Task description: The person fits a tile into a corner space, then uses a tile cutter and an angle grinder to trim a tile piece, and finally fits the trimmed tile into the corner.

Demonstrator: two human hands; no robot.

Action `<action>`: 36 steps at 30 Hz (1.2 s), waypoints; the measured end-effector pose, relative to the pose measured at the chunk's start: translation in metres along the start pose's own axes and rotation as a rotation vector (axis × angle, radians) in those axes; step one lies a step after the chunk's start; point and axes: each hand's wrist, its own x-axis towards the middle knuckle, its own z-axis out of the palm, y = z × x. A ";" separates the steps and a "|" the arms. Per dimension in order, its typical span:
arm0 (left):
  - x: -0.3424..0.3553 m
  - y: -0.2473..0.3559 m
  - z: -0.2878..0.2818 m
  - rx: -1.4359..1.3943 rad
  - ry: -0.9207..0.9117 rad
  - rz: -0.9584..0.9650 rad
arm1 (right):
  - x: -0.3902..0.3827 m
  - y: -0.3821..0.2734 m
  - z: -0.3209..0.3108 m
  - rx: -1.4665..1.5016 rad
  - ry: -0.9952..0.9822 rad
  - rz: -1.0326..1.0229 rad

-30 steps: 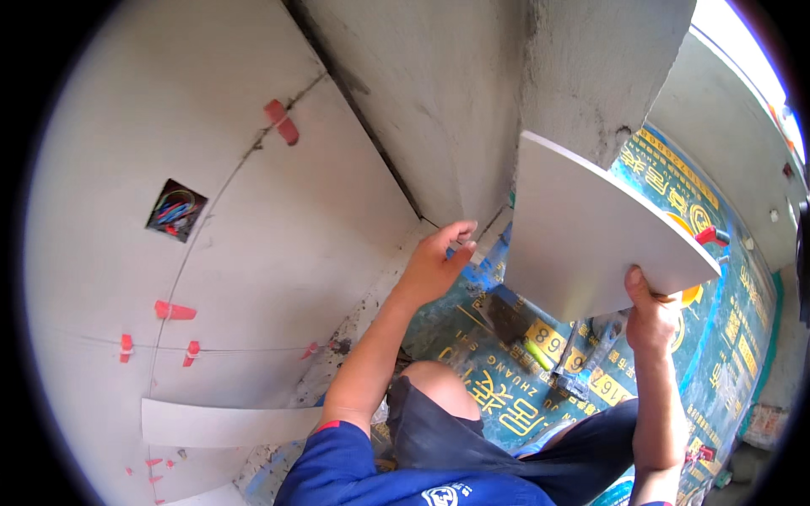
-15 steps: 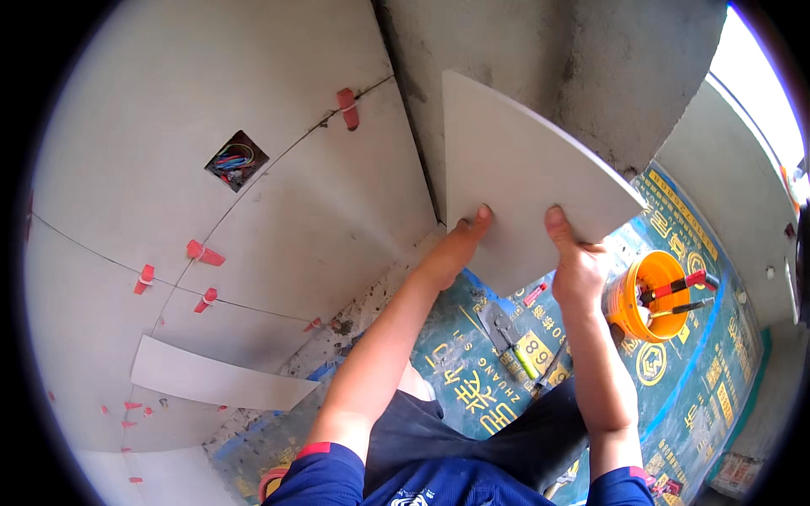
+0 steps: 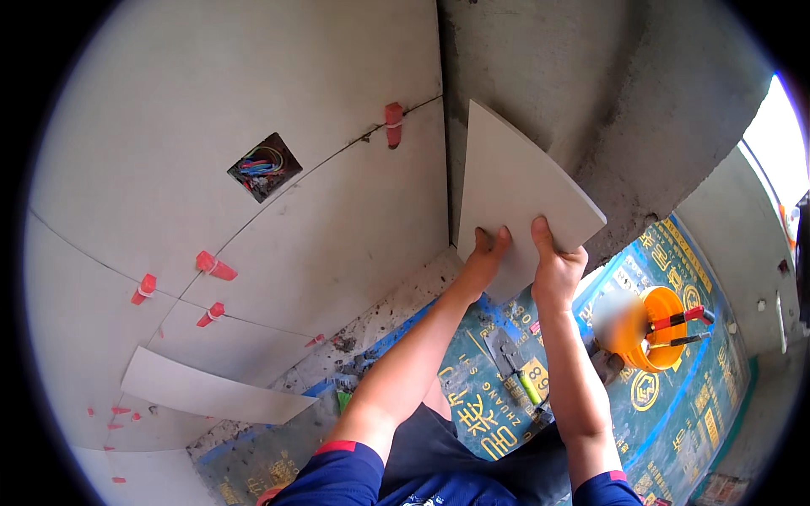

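I hold a pale cut wall tile (image 3: 525, 173) upright between both hands, in front of the bare grey wall (image 3: 620, 101) just right of the room corner. My left hand (image 3: 484, 263) is closed on the tile's lower left part, thumb on the near face. My right hand (image 3: 558, 271) grips its lower right part, thumb also on the near face. The fingers behind the tile are mostly hidden. To the left, the wall carries large pale tiles (image 3: 337, 211) with red wedge clips (image 3: 393, 126) in the joints.
Wires show in a square wall opening (image 3: 265, 167). A narrow tile strip (image 3: 211, 388) lies low by the left wall. A trowel (image 3: 504, 350) and a green-handled tool (image 3: 529, 386) rest on the printed floor sheet (image 3: 481, 413). An orange bucket (image 3: 662, 358) holding tools stands at the right.
The tile has moved toward the grey wall and looks smaller. Both hands are closer together and still hold it. The view has shifted, so the left wall's fittings appear farther right.
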 end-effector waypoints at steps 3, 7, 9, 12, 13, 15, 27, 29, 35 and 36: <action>0.008 -0.006 -0.003 -0.032 0.033 -0.005 | 0.005 0.011 0.007 0.019 -0.001 -0.011; 0.021 -0.013 -0.013 -0.050 0.060 -0.002 | 0.008 0.021 0.020 0.016 0.020 0.032; 0.028 -0.011 -0.011 -0.041 0.050 -0.010 | 0.013 0.023 0.020 -0.011 0.007 -0.028; 0.038 -0.010 -0.025 -0.031 -0.006 0.023 | 0.014 0.023 0.029 -0.013 0.000 -0.050; 0.039 -0.012 -0.030 -0.049 -0.055 0.066 | 0.015 0.026 0.030 -0.011 -0.008 -0.048; 0.043 -0.011 -0.036 -0.019 -0.050 0.033 | 0.017 0.029 0.035 -0.037 -0.001 -0.020; 0.050 -0.009 -0.041 0.013 -0.012 0.035 | 0.028 0.036 0.045 -0.003 -0.023 0.063; 0.049 -0.007 -0.035 0.006 0.030 0.033 | 0.033 0.040 0.043 -0.013 0.001 0.030; 0.057 -0.027 -0.041 0.003 0.034 0.072 | 0.030 0.044 0.051 -0.020 0.010 0.048; 0.055 -0.029 -0.039 0.028 0.020 0.103 | 0.031 0.044 0.051 -0.058 0.009 0.070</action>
